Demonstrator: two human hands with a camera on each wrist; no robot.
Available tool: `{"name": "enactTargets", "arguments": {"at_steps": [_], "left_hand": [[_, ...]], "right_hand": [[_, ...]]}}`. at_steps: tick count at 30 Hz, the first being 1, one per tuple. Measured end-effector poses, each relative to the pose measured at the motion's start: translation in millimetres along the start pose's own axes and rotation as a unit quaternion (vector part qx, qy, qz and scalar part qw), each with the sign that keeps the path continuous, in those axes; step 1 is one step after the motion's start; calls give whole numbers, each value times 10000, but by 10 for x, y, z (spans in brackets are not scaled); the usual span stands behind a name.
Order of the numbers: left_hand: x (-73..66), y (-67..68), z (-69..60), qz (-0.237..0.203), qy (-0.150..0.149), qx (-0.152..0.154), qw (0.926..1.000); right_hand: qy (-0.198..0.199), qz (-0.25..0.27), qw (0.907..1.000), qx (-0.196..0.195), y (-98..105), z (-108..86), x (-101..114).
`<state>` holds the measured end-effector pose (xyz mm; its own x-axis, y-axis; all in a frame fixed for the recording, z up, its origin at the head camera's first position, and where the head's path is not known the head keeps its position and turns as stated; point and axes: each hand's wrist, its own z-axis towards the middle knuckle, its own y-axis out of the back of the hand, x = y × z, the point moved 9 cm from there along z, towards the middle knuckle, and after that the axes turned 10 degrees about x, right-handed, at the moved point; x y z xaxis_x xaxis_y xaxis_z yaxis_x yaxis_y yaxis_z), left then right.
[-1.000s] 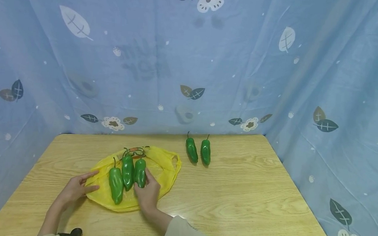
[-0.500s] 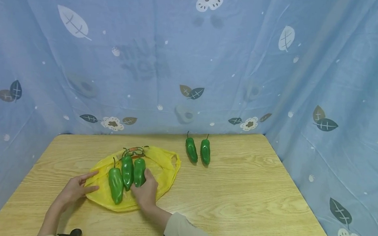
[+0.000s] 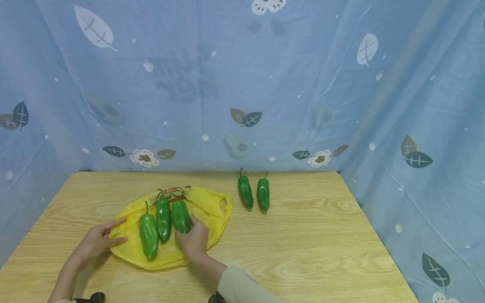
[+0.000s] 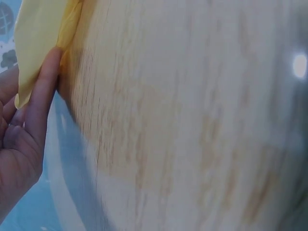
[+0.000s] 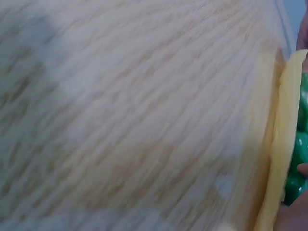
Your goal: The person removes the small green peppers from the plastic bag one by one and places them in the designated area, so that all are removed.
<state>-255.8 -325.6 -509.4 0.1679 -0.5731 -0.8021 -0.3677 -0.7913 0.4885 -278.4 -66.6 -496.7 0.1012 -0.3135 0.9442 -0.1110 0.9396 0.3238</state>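
In the head view, grips the lower part of a long, glossy green pepper between thumb and fingers of the bare right hand, on a crumpled yellow plastic bag. Compared with half a second ago, has swung that lower end rightward, away from the shiny green middle pepper; probably adjusting its lie rather than lifting. Keeps the bare left hand at the bag's edge, fingers spread and relaxed. Leaves two slim green peppers unmoved, farther back on the pale wood-grain table. In the left wrist view, touches yellow plastic with a straight finger. In the right wrist view, shows green skin beyond the bag's rim, too cropped to tell the full grasp.
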Motion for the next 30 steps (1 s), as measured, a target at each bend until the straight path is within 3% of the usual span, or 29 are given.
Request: {"name": "enactTargets", "arguments": {"at_steps": [12, 20, 30], "left_hand": [[-13, -14, 9, 96, -93, 36, 9999], [-18, -14, 4, 38, -92, -2, 10000], [9, 8, 14, 169, 34, 23, 9998]], "right_hand": [[189, 887, 9958, -146, 89, -6, -101], [420, 1136, 9924, -218, 190, -46, -70], [65, 1324, 9912, -68, 253, -205, -157]]}}
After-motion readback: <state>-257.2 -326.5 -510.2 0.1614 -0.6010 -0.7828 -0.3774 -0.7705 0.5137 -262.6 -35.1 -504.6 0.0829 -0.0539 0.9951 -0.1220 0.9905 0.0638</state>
